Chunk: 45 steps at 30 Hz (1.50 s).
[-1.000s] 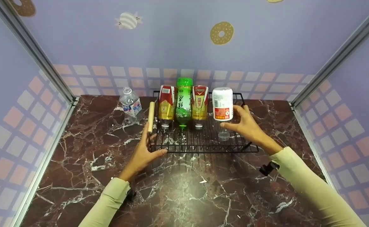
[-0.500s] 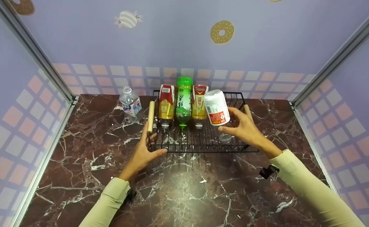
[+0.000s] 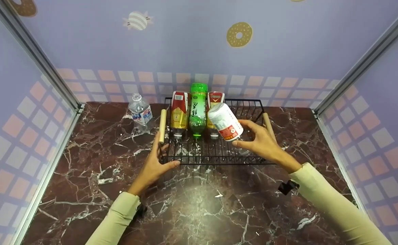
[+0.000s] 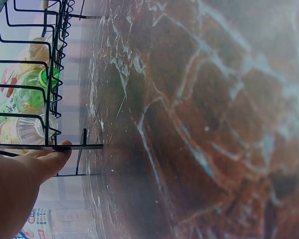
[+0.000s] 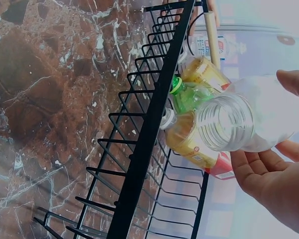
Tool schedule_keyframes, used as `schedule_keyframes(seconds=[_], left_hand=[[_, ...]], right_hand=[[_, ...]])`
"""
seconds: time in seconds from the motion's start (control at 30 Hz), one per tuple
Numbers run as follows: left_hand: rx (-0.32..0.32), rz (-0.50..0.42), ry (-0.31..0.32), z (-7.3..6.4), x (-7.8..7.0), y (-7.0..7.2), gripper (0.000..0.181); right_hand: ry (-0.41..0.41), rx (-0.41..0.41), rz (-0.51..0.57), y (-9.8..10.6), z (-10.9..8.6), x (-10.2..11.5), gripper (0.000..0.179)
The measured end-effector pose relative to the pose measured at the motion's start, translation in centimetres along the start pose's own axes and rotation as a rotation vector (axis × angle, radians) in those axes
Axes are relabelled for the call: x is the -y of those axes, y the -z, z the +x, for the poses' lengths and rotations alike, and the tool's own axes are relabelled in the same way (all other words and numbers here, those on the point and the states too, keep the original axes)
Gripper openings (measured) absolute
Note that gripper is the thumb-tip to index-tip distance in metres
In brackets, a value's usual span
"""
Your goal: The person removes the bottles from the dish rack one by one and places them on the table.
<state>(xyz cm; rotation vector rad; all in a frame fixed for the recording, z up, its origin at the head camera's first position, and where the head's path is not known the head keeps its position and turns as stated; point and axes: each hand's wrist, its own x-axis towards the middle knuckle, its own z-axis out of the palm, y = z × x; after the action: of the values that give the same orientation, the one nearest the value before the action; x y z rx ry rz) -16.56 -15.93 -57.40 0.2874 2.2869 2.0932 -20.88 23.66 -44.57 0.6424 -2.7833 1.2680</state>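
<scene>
1. I have a dark, white-veined tabletop (image 3: pixel 199 204) spanning the workspace.
2. On it sits the black wire basket (image 5: pixel 153 112), long side facing me.
3. I see the left hand (image 3: pixel 154 166) gripping the basket's left end, thumb at the front corner.
4. The right hand (image 3: pixel 261 141) grasps a white-labelled bottle between thumb and fingers.
5. I read the green bottle (image 3: pixel 198 112) as standing cap-down in the basket, between two red-and-yellow bottles (image 3: pixel 179 110), also cap-down.
6. That white-labelled bottle (image 3: pixel 225 122) is tilted over the basket, threaded mouth downward, overlapping the right-hand red-and-yellow one from above; I can't tell whether they touch.
7. A clear bottle (image 3: pixel 141 112) stands upright on the tabletop, left of the basket.
8. Pale handles (image 3: pixel 162 126) flank the basket's ends.
</scene>
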Motion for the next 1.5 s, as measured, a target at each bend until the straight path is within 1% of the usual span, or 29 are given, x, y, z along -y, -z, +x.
schedule_keyframes(seconds=[0.07, 0.17, 0.27, 0.4, 0.53, 0.63, 0.77, 0.93, 1.0, 1.07, 1.13, 1.2, 1.5], left_hand=[[-0.001, -0.004, -0.002, 0.1, 0.0, -0.1, 0.136], [-0.001, -0.002, -0.001, 0.1, 0.1, -0.2, 0.136], [0.001, 0.008, -0.004, 0.2, 0.1, -0.2, 0.135], [0.002, 0.035, 0.003, 0.2, -0.2, 0.0, 0.135], [-0.002, 0.082, 0.008, 0.0, -0.5, 0.2, 0.132], [-0.008, 0.143, -0.006, 0.0, -0.7, 0.5, 0.130], [-0.012, 0.204, -0.027, -0.1, -1.0, 0.7, 0.129], [-0.007, 0.249, -0.058, -0.2, -1.6, 0.9, 0.126], [-0.010, 0.279, -0.089, -0.2, -1.9, 1.0, 0.126], [-0.016, 0.321, -0.135, -0.3, -2.3, 1.1, 0.126], [-0.013, 0.361, -0.186, -0.3, -2.9, 1.2, 0.126], [-0.004, 0.408, -0.223, -0.3, -3.4, 1.3, 0.125], [0.082, 0.537, -0.254, -0.4, -6.7, 1.5, 0.122]], right_hand=[[-0.004, 0.009, 0.050, 0.0, 0.0, 0.0, 0.078], [0.006, 0.019, 0.095, 0.0, -0.1, 0.0, 0.075], [0.014, 0.030, 0.124, 0.0, -0.1, 0.2, 0.073], [0.019, 0.054, 0.158, -0.1, -0.2, 0.3, 0.072], [0.022, 0.084, 0.213, -0.2, -0.3, 0.4, 0.071], [0.025, 0.100, 0.248, -0.2, -0.4, 0.5, 0.071], [0.040, 0.106, 0.236, -0.2, -0.4, 0.5, 0.071], [0.058, 0.107, 0.205, -0.2, -0.6, 0.4, 0.071], [0.063, 0.110, 0.201, -0.2, -0.7, 0.4, 0.071], [0.070, 0.110, 0.193, -0.3, -0.7, 0.5, 0.072], [0.079, 0.111, 0.183, -0.2, -0.8, 0.6, 0.073], [0.088, 0.111, 0.171, -0.2, -0.9, 0.6, 0.073], [0.131, 0.134, 0.113, -0.2, -1.1, 0.7, 0.072]])
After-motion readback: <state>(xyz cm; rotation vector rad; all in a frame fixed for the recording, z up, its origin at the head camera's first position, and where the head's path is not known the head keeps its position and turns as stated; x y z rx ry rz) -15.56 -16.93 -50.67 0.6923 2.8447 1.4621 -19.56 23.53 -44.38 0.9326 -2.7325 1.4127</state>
